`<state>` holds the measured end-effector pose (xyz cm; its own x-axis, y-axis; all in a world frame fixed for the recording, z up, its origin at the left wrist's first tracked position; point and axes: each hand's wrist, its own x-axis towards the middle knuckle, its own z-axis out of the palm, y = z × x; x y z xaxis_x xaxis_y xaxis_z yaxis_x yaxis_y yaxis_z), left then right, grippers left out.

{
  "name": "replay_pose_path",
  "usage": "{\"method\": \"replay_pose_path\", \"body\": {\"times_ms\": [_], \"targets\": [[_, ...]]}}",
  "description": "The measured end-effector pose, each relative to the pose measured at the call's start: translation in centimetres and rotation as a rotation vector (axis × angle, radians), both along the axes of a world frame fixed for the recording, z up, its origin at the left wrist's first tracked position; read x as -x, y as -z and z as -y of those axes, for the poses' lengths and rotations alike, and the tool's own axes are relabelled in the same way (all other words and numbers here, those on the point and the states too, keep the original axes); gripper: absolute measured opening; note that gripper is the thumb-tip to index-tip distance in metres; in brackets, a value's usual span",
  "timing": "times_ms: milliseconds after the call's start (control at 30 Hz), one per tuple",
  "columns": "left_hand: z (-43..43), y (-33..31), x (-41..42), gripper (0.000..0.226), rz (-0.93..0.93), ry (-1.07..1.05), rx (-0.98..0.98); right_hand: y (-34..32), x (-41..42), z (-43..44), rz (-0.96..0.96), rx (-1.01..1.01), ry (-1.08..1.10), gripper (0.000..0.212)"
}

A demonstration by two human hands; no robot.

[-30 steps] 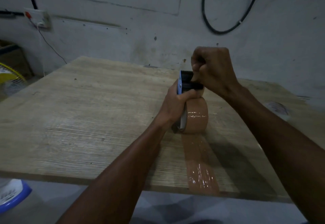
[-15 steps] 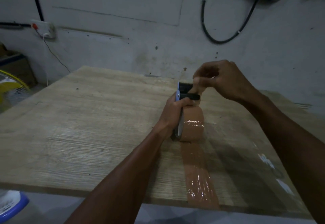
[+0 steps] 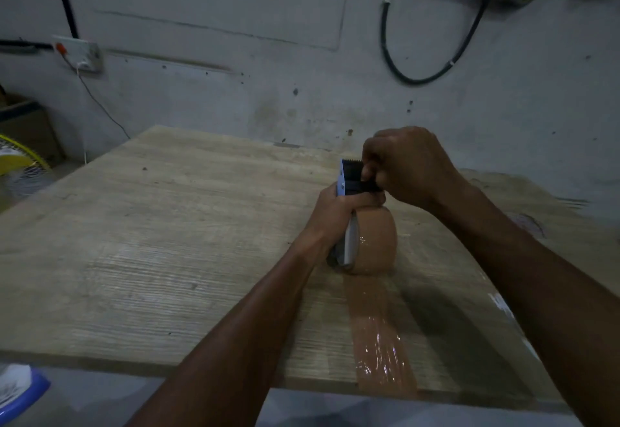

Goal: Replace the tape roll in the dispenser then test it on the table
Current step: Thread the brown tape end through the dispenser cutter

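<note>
Both grips clenched on dispenser: left hand, right hand | tape strip along table

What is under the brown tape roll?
The tape roll sits on the wooden table, with a shiny stuck-down tape strip running from beneath it to the near edge. The exact contact spot is hidden by the roll.

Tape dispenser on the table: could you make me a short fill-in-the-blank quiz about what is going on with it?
1. The tape roll in the dispenser is ____ in colour.
2. A strip of tape is stuck to the wooden ____.
3. The ____ hand grips the dispenser just above the roll.
4. The right hand works at the dispenser's ____ end.

Missing words: brown; table; left; top
</note>
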<state>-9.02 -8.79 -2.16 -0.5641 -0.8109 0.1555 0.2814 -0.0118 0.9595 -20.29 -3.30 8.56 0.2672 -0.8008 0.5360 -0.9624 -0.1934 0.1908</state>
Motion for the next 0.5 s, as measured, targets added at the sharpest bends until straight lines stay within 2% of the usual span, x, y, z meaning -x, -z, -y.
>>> {"method": "replay_pose_path", "body": {"times_ms": [267, 500], "targets": [[-0.5, -0.2, -0.3, 0.026, 0.049, -0.007, 0.087, 0.2, -0.5, 0.0, -0.045, 0.045, -0.041, 0.004], [-1.1, -0.3, -0.4, 0.044, 0.098, -0.050, 0.112, 0.2, -1.2, -0.1, -0.034, 0.058, -0.077, 0.007]]}}
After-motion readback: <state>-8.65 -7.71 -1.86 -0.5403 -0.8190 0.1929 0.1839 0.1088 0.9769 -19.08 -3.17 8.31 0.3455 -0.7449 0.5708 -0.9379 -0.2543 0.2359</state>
